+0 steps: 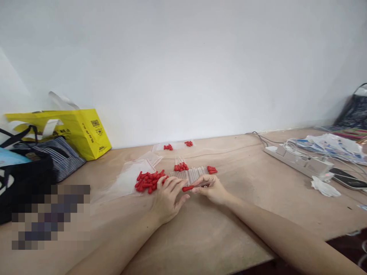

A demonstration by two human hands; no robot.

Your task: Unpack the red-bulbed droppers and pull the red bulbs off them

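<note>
Between the thumb and fingers of my right hand [211,188] is a dropper with a clear tube and a red rubber bulb [187,188] that points left. Close to that bulb, my left hand [171,198] has its fingers spread and its thumb apart, with nothing seen in it. A heap of loose red bulbs [147,181] lies just beyond and left of it. Behind my hands a row of clear tubes [195,174] lies side by side, with a few red bulbs [212,170] at its right end. Several droppers [180,164] with red bulbs lie farther back.
Clear zip bags [126,177] lie left of the bulbs, and another bag [179,145] with red-bulbed pieces lies by the wall. A yellow bag [71,131] and dark bags stand left. At right are a power strip [298,162], a crumpled tissue [325,187] and a phone [348,178].
</note>
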